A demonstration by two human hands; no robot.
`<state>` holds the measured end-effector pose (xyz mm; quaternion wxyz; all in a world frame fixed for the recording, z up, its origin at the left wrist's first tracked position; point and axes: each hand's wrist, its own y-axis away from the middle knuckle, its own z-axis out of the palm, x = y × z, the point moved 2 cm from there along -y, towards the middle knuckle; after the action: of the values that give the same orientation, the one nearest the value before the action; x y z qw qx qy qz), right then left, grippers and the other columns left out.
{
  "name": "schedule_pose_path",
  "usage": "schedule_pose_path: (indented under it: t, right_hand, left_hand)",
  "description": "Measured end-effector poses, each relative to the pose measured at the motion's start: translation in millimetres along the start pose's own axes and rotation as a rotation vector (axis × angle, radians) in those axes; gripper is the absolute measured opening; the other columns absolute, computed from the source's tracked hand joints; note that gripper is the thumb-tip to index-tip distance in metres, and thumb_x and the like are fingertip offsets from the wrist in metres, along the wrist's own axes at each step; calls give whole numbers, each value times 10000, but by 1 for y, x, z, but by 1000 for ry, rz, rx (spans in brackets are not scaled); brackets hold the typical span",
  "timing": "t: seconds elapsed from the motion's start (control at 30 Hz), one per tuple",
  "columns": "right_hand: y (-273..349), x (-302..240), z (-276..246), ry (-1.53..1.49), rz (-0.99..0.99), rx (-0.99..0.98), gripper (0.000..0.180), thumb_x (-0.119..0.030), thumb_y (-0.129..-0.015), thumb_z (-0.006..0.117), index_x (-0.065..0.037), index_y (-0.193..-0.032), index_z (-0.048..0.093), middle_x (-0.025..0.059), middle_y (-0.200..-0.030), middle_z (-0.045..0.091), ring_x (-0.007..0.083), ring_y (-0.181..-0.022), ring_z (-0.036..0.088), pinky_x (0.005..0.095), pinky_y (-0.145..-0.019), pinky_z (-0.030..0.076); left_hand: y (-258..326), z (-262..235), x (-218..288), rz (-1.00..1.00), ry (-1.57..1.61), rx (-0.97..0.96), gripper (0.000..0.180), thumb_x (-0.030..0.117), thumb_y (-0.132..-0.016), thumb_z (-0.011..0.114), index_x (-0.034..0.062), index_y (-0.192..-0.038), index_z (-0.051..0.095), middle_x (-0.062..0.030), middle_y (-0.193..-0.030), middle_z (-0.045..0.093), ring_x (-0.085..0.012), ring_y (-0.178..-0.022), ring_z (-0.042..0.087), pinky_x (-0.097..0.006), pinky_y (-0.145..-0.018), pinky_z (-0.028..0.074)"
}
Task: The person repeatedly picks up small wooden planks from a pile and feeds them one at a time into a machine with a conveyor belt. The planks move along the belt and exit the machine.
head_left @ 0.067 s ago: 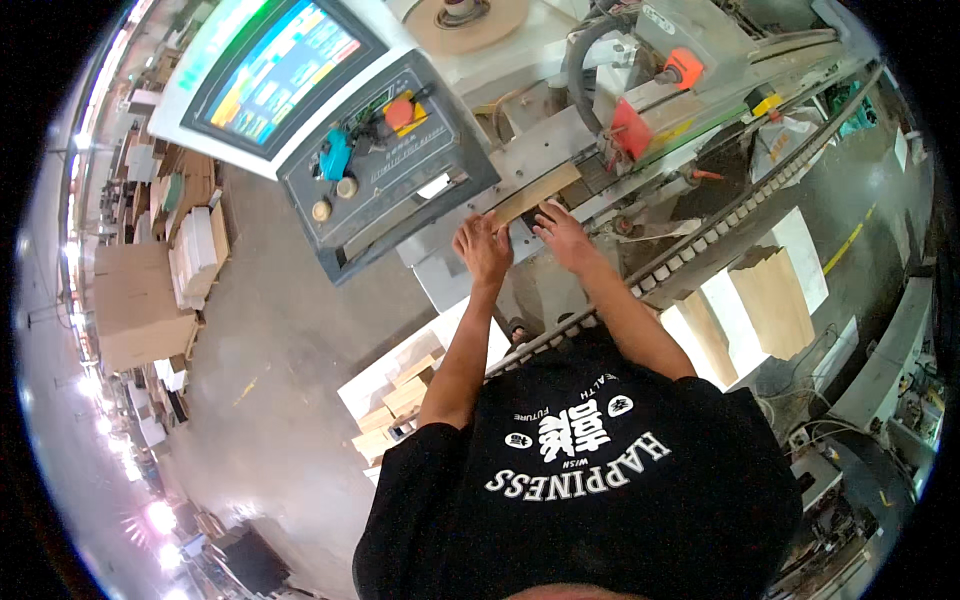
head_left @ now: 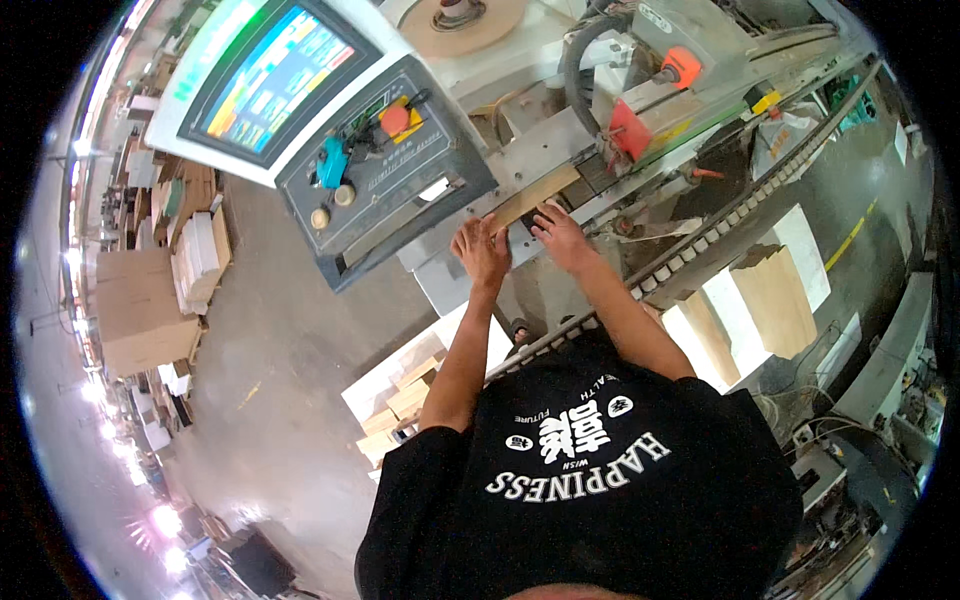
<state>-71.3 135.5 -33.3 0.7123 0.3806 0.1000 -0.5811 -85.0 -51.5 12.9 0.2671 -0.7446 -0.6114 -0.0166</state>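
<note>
A narrow light-brown wooden strip (head_left: 540, 193) lies flat on the metal bed of a machine, slanting up to the right. My left hand (head_left: 482, 252) grips its near left end, fingers over the outer side and thumb toward the inner side. Close by, my right hand (head_left: 563, 238) reaches to the strip's near edge with bent, slightly parted fingers. Its fingertips are at or just beside the strip; whether they touch cannot be made out. The strip's far end lies by a red guard (head_left: 631, 129) on the machine.
A control panel (head_left: 380, 165) with a lit screen and red button overhangs the bed on the left. A roller track (head_left: 690, 250) runs along the machine's near side. Pale boards (head_left: 775, 300) lie at right; wood pieces (head_left: 410, 392) lie lower left. Stacked cartons (head_left: 150, 300) stand far left.
The view has shifted very slightly. Both hands and the wooden strip keep nearly the same place on the machine bed.
</note>
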Motion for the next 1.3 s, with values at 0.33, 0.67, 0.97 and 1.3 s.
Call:
schedule_pose_path:
  t: [0.33,0.67,0.97,1.3]
  right_hand:
    - [4,-7,13,-81,-39,72,957,-387,-1024,694,-27,-1700,121,167,-1680,312,314,-1593,282,438,-1314,265]
    - [-14,-42,-31,80,-192,77,926,-457,-1026,681,-2,-1678,207,189,-1719,268,333,-1608,256,459,-1327,229]
    - [4,-68,-36,304,-218,92,598,-223,-1095,626,-54,-1629,415,107,-1659,422,278,-1508,449,406,-1221,420]
    - [183,-164,-69,1469,-462,178,652,-181,-889,837,-75,-1474,569,159,-1546,541,342,-1412,545,460,-1187,447]
  left_hand:
    - [4,-13,-31,313,-18,-117,428,183,-959,723,225,-1385,720,-27,-1404,693,-274,-1230,623,-473,-1083,411]
    - [-19,25,16,292,-80,-244,475,203,-965,701,272,-1434,678,-14,-1449,659,-276,-1170,616,-535,-1124,364]
    - [-42,50,70,324,-91,-290,675,45,-912,635,267,-1546,563,-8,-1501,577,-300,-1277,539,-541,-1147,345]
    - [-51,52,87,210,22,-90,307,163,-989,635,182,-1292,680,-33,-1186,653,-268,-1195,578,-519,-1100,352]
